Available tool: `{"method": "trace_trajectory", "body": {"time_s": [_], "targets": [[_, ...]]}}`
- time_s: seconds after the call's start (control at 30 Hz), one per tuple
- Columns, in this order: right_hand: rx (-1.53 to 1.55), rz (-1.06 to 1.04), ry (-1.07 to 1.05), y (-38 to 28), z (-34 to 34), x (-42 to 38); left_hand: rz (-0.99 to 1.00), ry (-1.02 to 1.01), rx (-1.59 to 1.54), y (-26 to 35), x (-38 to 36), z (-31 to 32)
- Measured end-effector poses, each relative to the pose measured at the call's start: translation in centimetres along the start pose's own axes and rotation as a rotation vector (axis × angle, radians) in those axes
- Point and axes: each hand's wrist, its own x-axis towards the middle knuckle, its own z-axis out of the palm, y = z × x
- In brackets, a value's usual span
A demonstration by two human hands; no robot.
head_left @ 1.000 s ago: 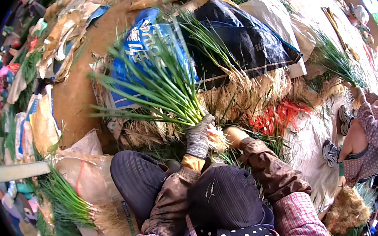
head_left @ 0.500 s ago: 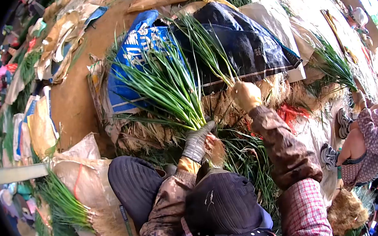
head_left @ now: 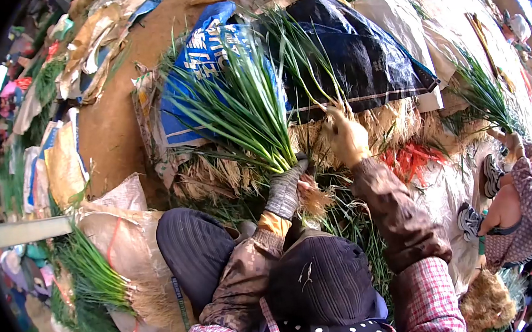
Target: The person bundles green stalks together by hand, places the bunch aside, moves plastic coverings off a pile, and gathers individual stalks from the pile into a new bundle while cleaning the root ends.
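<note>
A thick bunch of long green plants (head_left: 244, 116) fans out up and to the left from my left hand (head_left: 286, 190), which wears a dark grey wrap and is closed round the bunch's base. Pale brown roots (head_left: 315, 201) hang out beside it. My right hand (head_left: 346, 137), in a yellowish covering, is up and to the right, its fingers at the root ends of a few thin plants (head_left: 307, 64) lying over the dark blue sheet (head_left: 358, 52). Whether these fingers grip the plants is too small to make out.
A row of pale roots (head_left: 391, 120) runs below the sheets, near red string (head_left: 413, 162). Another green bunch (head_left: 98, 268) rests on a sack at the left. On the right a co-worker (head_left: 529, 203) sits holding green plants (head_left: 488, 94). A blue sack (head_left: 181, 97) lies ahead.
The view has shifted slightly. The fingers of my right hand have opened out somewhat around the thin plants' root ends. My left hand still holds the bunch.
</note>
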Motion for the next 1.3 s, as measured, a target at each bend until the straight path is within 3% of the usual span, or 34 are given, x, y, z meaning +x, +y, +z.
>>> {"method": "trace_trajectory", "body": {"time_s": [0.07,0.2,0.23,0.27,0.33,0.47,0.6,0.67,0.73,0.8,0.87,0.9,0.93,1.0,1.03,1.07,1.1,1.17,1.27,1.3], "targets": [[-0.18,0.19,-0.068,0.3,0.7,2.9,0.168,-0.108,-0.075,0.7,-1.1,0.8],[-0.159,0.032,-0.069,2.1,3.0,1.9,0.058,-0.046,-0.056,1.4,-1.6,1.1],[0.058,-0.008,-0.007,1.8,3.0,0.2,0.07,-0.027,-0.093,1.0,-1.1,0.9],[0.082,-0.126,0.027,1.5,2.9,-1.6,0.104,-0.031,-0.122,0.4,-0.6,0.6],[0.253,-0.127,0.023,-0.2,1.9,-5.2,0.132,0.031,-0.04,1.1,-1.1,0.8],[0.116,-0.257,0.0,-1.7,0.9,-10.8,0.058,0.039,0.102,2.2,-1.8,1.0],[0.181,-0.423,-0.009,-2.6,1.3,-13.1,0.232,0.087,0.096,1.1,-1.1,0.9],[0.25,-0.373,-0.101,-2.7,0.9,-13.3,0.135,0.069,0.035,1.0,-1.2,0.7],[0.544,-0.196,-0.251,-1.3,1.9,-13.5,-0.005,0.073,0.062,2.2,-2.1,0.8],[0.688,0.038,-0.471,0.4,2.7,-13.3,0.108,0.017,0.131,2.2,-2.4,0.9],[0.013,-0.093,-0.599,3.2,4.0,-12.4,0.169,-0.077,0.127,1.6,-1.7,0.6],[0.118,-0.182,-0.587,4.8,4.4,-11.8,0.166,-0.126,0.11,1.1,-1.3,0.2],[0.442,0.021,-0.394,3.9,4.7,-11.2,0.121,-0.185,0.052,0.8,-1.2,0.1],[1.182,0.333,-0.5,2.1,3.3,-8.0,0.022,-0.302,-0.066,0.2,-1.3,0.0],[1.229,0.399,-0.456,0.0,1.8,-6.8,0.145,-0.208,0.145,0.4,-1.5,0.0],[1.275,0.463,-0.411,-1.5,0.9,-5.7,0.225,-0.247,0.147,0.7,-1.9,0.3],[1.326,0.393,-0.449,-1.7,1.0,-4.8,0.169,-0.187,0.185,0.8,-2.4,0.7],[1.177,0.412,-0.326,-1.6,3.2,-3.7,0.031,-0.046,0.234,1.7,-3.3,1.8],[1.102,0.467,-0.256,-2.2,4.1,-4.1,0.071,-0.072,0.374,1.5,-2.6,1.9],[1.146,0.491,-0.243,-2.5,3.7,-4.7,0.001,-0.018,0.409,1.5,-2.7,1.9]]}}
